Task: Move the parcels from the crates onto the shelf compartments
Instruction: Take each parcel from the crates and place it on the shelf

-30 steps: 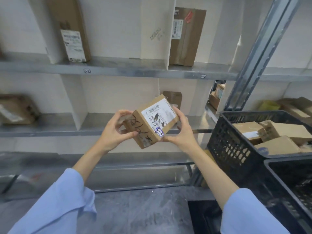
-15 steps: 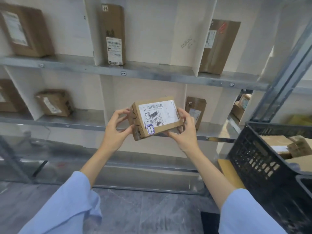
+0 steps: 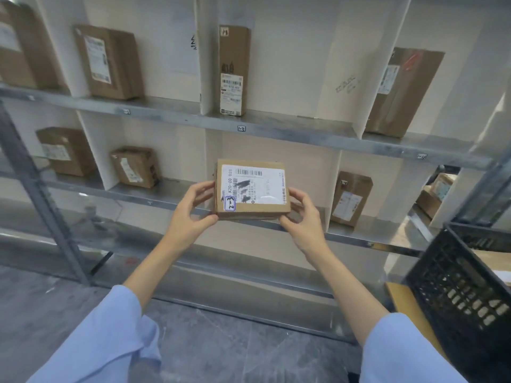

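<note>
Left hand (image 3: 190, 217) and right hand (image 3: 305, 219) clamp opposite ends of a small cardboard parcel (image 3: 251, 189), label facing the viewer, held in front of the middle shelf compartment (image 3: 309, 167). It appears light and rigid; gripping the short ends suits it. A black crate (image 3: 453, 288) stands at right.

The white shipping label (image 3: 253, 187) on the held parcel (image 3: 252, 189) reads "K20-00 028" beside a barcode; its remaining print is illegible. A tag (image 3: 241, 129) on the upper shelf rail (image 3: 304, 134) reads "1-3". Labels on other parcels are too blurred to read.
</note>
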`<state>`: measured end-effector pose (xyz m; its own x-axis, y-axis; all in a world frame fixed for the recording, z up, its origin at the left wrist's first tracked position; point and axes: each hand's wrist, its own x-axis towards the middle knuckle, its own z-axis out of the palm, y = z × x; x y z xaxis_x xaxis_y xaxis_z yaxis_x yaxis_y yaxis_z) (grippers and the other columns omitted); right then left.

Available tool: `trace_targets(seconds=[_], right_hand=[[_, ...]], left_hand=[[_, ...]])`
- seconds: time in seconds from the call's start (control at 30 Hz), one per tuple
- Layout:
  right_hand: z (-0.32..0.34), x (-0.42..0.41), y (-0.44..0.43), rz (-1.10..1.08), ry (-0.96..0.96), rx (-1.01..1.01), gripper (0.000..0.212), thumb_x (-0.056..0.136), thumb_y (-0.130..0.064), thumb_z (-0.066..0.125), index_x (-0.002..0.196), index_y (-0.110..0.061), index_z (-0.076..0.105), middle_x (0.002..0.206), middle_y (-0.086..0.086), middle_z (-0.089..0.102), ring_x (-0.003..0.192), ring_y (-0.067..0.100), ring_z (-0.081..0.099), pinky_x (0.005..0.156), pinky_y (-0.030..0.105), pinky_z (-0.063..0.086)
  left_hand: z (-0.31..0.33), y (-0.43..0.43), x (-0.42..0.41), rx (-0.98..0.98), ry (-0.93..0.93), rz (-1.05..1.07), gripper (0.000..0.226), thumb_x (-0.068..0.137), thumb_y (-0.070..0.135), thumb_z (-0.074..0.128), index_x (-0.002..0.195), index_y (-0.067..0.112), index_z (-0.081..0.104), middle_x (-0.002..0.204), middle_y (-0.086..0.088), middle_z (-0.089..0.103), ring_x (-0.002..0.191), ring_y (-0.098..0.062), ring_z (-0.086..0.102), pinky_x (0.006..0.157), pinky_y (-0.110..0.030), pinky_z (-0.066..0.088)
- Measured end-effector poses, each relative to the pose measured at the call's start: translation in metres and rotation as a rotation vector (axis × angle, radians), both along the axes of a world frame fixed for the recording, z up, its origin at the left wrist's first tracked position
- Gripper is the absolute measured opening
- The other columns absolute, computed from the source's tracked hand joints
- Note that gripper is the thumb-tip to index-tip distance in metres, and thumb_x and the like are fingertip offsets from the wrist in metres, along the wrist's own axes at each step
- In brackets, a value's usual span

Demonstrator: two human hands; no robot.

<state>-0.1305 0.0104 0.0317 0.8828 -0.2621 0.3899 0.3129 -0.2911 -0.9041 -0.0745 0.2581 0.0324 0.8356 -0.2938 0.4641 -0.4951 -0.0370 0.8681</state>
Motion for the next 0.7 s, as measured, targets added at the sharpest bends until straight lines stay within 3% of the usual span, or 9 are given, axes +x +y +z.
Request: trace_targets(seconds=[0.1,0.17,0.27,0.43,0.6,0.7], right_hand=[[0.000,0.004,0.006,0.043,0.022,-0.021,0.052,0.086,0.011,0.057,0.122,-0.026,0.054,0.126,-0.008,0.062,0.116,0.005,0.059,0.100,0.027,0.050],[0.000,0.007,0.010,0.062,0.012,-0.021,0.049,0.087,0.013,0.056,0.121,-0.023,0.056,0.124,-0.005,0.064,0.113,0.008,0.062,0.102,0.034,0.050],[0.001,0.007,0.015,0.104,-0.024,-0.013,0.043,0.088,0.006,0.066,0.121,-0.019,0.056,0.122,-0.002,0.065,0.110,0.011,0.064,0.094,0.026,0.053],[0.004,0.014,0.015,0.182,-0.036,0.005,0.049,0.083,0.006,0.071,0.123,-0.017,0.056,0.124,-0.002,0.063,0.106,0.010,0.065,0.079,0.021,0.054],[0.008,0.026,0.013,0.216,0.001,-0.064,0.074,0.076,-0.010,0.083,0.138,-0.023,0.045,0.139,-0.013,0.051,0.123,0.005,0.054,0.098,0.032,0.052],[0.010,0.033,0.009,0.240,0.009,-0.075,0.107,0.062,-0.026,0.090,0.150,-0.030,0.029,0.146,-0.012,0.043,0.127,0.001,0.048,0.102,0.025,0.046]], left_hand=[[-0.002,0.008,0.000,-0.034,0.051,0.015,0.064,0.072,0.004,0.072,0.127,0.020,0.044,0.130,0.014,0.055,0.122,0.005,0.052,0.084,-0.016,0.050],[-0.002,0.014,0.002,-0.038,0.059,0.030,0.066,0.072,0.001,0.072,0.129,0.018,0.043,0.132,0.011,0.055,0.122,0.005,0.051,0.085,-0.017,0.051],[0.002,0.023,0.002,-0.045,0.068,0.045,0.067,0.070,0.007,0.072,0.130,0.018,0.045,0.133,0.008,0.057,0.126,0.001,0.050,0.090,-0.021,0.051],[0.017,0.030,0.000,-0.012,0.002,0.110,0.063,0.071,0.010,0.072,0.129,0.023,0.052,0.128,0.008,0.059,0.118,-0.001,0.055,0.085,-0.016,0.049],[0.027,0.034,0.003,0.020,-0.019,0.193,0.062,0.072,0.015,0.073,0.130,0.027,0.055,0.127,0.001,0.056,0.116,-0.005,0.056,0.094,-0.025,0.049],[0.034,0.031,0.007,0.036,-0.043,0.204,0.057,0.073,0.010,0.072,0.125,0.028,0.057,0.126,0.005,0.060,0.118,-0.008,0.056,0.099,-0.034,0.047]])
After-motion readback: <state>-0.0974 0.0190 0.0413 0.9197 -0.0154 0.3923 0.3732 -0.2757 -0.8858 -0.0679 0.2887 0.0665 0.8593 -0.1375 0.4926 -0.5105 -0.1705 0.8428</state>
